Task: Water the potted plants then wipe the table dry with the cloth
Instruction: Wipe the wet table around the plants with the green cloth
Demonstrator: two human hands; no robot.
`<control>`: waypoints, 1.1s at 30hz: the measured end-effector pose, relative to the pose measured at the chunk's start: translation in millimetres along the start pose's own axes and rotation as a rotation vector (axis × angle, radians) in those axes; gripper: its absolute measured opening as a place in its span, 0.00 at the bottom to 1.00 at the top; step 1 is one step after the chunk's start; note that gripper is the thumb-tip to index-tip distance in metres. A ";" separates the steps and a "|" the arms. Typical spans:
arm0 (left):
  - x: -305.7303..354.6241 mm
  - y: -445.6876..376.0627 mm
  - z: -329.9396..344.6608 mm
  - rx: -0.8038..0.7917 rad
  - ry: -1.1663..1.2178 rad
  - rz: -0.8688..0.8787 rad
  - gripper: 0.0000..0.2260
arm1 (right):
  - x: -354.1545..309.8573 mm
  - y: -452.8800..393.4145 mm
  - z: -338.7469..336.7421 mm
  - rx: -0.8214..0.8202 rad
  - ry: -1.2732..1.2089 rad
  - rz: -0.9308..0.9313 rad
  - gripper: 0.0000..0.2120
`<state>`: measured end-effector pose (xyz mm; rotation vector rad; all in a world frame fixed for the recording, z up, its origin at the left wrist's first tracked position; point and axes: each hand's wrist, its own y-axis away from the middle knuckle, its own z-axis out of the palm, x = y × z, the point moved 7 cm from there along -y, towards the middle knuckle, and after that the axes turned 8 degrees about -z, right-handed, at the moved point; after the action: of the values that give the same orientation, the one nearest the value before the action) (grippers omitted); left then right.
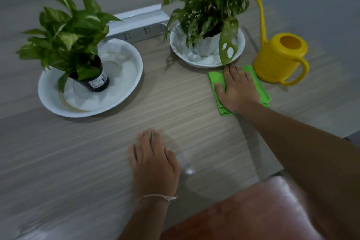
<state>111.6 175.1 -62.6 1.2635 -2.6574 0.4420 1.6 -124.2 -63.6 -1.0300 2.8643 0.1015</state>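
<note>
On the left of the wooden table [48, 152], a leafy plant in a dark pot [95, 81] is standing off-centre in a wide white bowl [124, 91], the pot carrying a pale label. Behind it, toward the middle, a grey power strip [136, 29] is lying along the tabletop. Nearer the front edge, the left hand [153, 163] is resting palm-down on the bare wood — fingers straight and spread, holding nothing — with a thin string bracelet [157, 198] sitting around its wrist. A small wet glint [190, 171] is showing just beside that hand. Further right and farther back, a second plant in a white pot [206, 45] is sitting in a white saucer [196, 60], one holed leaf drooping over the rim. Just in front of the saucer, the right hand [238, 89] is pressing flat on the folded green cloth [217, 82] — fingers extended, not curled around it — and the cloth is lying on the table. Just right of the cloth, a yellow watering can [278, 58] is standing upright, its long spout pointing up.
</note>
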 end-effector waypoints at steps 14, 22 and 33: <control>-3.6 -0.5 2.6 -0.054 0.030 -0.022 0.26 | -38.3 74.6 7.1 0.036 -0.014 0.007 0.42; -0.4 1.3 0.1 -0.104 0.013 0.012 0.24 | -114.7 192.3 23.8 0.059 -0.040 -0.114 0.38; 7.9 23.8 4.3 -0.141 0.032 0.014 0.22 | -25.3 187.2 11.7 0.056 -0.057 -0.072 0.42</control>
<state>88.1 182.1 -69.2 1.1871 -2.6208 0.2685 -97.6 36.9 -66.7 -1.0994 2.7591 0.0442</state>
